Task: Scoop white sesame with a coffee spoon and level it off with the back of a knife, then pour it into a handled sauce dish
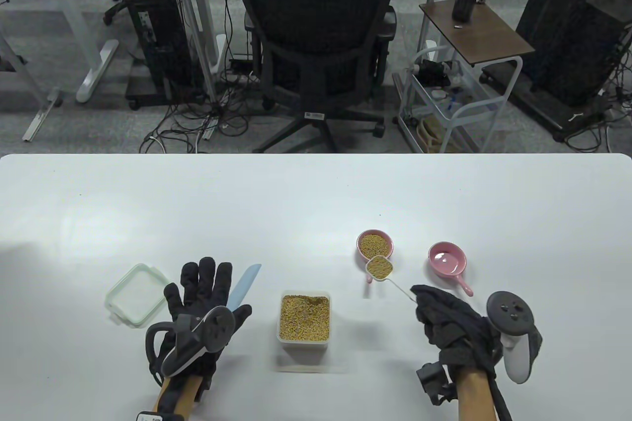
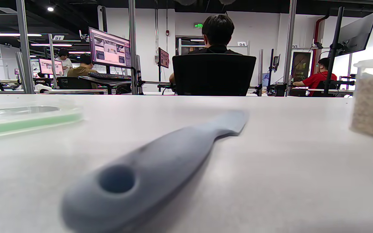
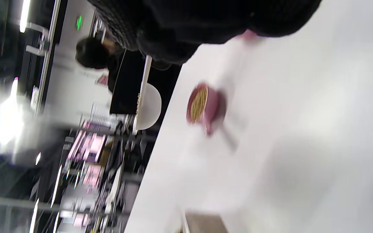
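Our right hand (image 1: 452,325) pinches the thin handle of the full coffee spoon (image 1: 379,267), just by the pink sauce dish (image 1: 375,245). The seeds are light and would spill easily, we think. Our left hand (image 1: 205,300) lies flat.

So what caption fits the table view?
Right hand holds a sesame-filled spoon by a filled pink dish; left hand rests flat.

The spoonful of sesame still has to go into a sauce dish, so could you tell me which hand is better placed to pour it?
The right hand: it already pinches the spoon, loaded, beside the filled dish. The left hand lies flat over the knife.
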The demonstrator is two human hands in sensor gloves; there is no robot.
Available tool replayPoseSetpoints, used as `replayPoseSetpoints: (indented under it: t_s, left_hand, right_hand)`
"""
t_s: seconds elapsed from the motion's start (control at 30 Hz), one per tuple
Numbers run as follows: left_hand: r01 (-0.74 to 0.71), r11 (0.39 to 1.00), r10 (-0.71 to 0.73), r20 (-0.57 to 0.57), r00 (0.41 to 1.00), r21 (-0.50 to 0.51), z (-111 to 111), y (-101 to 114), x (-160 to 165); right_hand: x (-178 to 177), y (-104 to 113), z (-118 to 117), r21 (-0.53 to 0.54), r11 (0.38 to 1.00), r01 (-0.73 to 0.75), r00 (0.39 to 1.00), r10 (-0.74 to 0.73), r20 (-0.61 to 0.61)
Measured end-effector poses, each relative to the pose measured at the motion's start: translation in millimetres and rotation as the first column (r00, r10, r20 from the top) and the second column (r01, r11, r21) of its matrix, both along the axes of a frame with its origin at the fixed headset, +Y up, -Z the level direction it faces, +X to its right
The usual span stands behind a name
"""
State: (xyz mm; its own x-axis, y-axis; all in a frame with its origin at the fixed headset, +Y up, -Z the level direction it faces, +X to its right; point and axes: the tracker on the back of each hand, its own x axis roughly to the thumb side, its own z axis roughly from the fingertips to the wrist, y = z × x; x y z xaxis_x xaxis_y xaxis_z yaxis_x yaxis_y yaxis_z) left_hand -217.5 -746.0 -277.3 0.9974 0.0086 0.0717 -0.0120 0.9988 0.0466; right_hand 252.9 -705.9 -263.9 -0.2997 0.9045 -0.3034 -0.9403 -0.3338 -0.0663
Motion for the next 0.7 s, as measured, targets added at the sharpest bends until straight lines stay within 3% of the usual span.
replayPoseSetpoints:
  t_s: [0.13, 0.33, 0.5, 0.7]
  left_hand:
    - [0.01, 1.0, -0.01, 0.001, 1.0, -0.002, 0.3, 0.0, 0.8]
    - [0.008, 1.0, -0.008, -0.011, 1.0, -0.007, -0.3, -0.4, -1.4]
    - [0.006, 1.0, -0.006, -0.025, 1.0, -0.009, -1.6, -0.7, -5.2]
    - [0.012, 1.0, -0.012, -0.027, 1.0, -0.023, -3.1, -2.3, -5.7]
  right_hand:
    - [35.1, 4.8, -0.6, -0.016, 0.999, -0.032, 0.987, 0.034, 0.16]
    - [63.4, -8.2, -12.8, -0.124, 0.991, -0.057, 0.946, 0.093, 0.31]
    - [61.2, -19.2, -22.7, -0.208, 0.966, -0.154, 0.919, 0.217, 0.33]
    - [46.0, -14.2, -33.2, -0.266, 0.889, -0.371, 0.843, 0.443, 0.304]
